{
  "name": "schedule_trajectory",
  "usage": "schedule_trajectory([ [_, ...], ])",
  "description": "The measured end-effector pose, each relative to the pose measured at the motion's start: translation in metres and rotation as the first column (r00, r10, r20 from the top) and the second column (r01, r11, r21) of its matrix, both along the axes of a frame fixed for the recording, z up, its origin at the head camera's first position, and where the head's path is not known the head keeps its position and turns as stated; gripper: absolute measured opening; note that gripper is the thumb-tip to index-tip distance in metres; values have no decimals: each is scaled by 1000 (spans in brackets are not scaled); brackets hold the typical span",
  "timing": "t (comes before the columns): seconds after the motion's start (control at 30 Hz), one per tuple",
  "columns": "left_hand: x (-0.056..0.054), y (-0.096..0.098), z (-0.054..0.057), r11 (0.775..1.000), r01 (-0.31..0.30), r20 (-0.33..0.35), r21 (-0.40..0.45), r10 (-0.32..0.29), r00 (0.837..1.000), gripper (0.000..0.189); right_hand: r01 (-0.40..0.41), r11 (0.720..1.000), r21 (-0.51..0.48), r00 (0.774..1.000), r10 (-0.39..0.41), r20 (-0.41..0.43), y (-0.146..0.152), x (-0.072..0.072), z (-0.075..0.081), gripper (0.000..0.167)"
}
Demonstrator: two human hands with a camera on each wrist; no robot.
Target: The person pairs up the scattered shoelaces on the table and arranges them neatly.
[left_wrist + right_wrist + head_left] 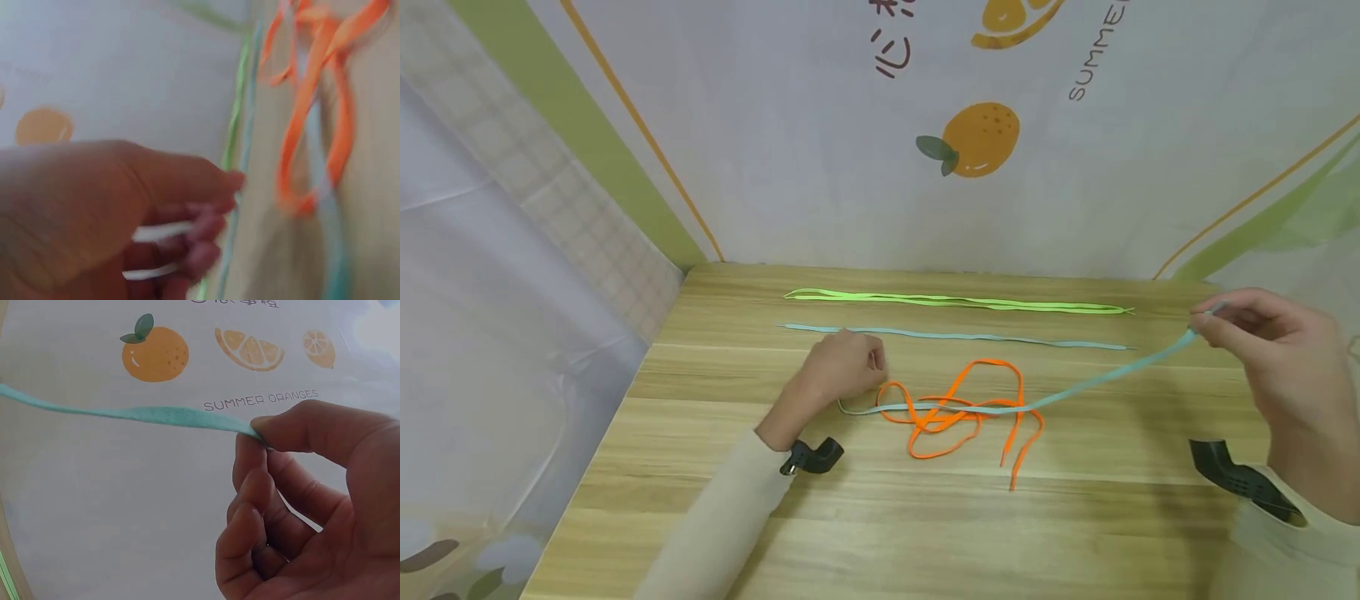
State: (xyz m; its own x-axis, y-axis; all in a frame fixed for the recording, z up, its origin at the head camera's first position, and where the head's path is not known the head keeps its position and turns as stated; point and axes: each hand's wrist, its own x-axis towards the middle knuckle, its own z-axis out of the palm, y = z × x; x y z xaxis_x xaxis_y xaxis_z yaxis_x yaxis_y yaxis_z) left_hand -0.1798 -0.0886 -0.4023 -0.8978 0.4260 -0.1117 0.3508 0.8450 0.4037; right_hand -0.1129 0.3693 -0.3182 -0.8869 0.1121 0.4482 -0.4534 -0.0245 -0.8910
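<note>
My right hand (pixel 1292 358) pinches one end of a light blue shoelace (pixel 1097 383) between thumb and forefinger, raised at the right. From there the lace slopes down leftward and lies across a loosely tangled orange shoelace (pixel 1021 392). Its far end curls on the table just below my left hand (pixel 842 367). In the left wrist view, the left hand's fingers (pixel 203 231) are loosely bent and hold nothing. A second light blue shoelace (pixel 955 336) lies nearly straight behind the tangle, and the left hand overlaps its near edge in the head view.
Farther back, a bright green shoelace (pixel 917 300) lies folded lengthwise along the wooden table (pixel 925 533). A white cloth (pixel 820 167) printed with oranges hangs behind the table's back edge. Another pale cloth (pixel 490 275) hangs along the left side.
</note>
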Motion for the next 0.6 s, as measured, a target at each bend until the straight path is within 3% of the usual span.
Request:
schedule_trajectory([
  [0.1, 6, 21, -10, 994, 97, -49, 56, -95, 994, 7, -2, 1000, 26, 1000, 2, 15, -3, 0, 1, 9],
  [0.17, 11, 30, -15, 989, 129, -52, 70, -126, 991, 10, -4, 999, 39, 1000, 3, 25, -5, -1, 1, 8],
  [0.3, 15, 38, -20, 988, 136, -40, 66, -134, 990, 18, -8, 997, 73, 1000, 6, 29, -8, -1, 0, 7],
  [0.6, 18, 38, -17, 986, 165, 66, 29, -166, 984, 21, 0, 995, 100, 1000, -3, 26, -7, -2, 0, 5],
])
